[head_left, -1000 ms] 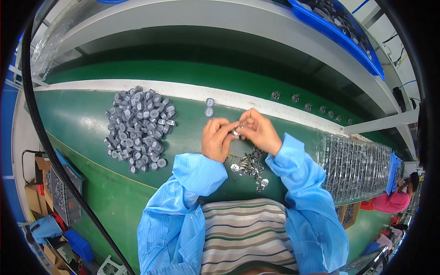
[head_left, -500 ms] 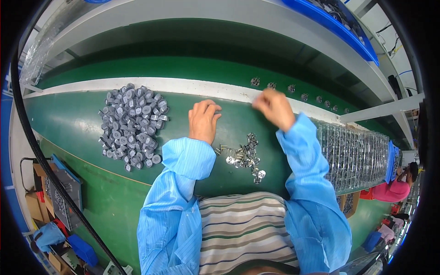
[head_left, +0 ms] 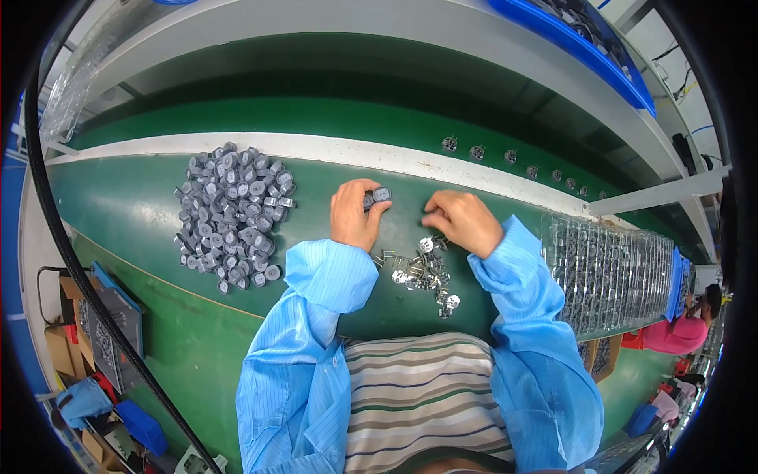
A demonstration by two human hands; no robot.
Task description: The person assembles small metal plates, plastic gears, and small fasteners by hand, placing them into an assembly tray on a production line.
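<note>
Here, left hand pinched a small grey round part above the green belt, right hand curled, fingertips down onto scattered metal clips, grey parts heap left, clear ribbed tray right.

The person wears a light blue coat with long sleeves. The cloth has thin lines in it and looks a bit shiny. The left sleeve ends in a wide cuff just behind the left hand. The right sleeve ends the same way behind the right hand. Both hands are bare, with no gloves.
</note>
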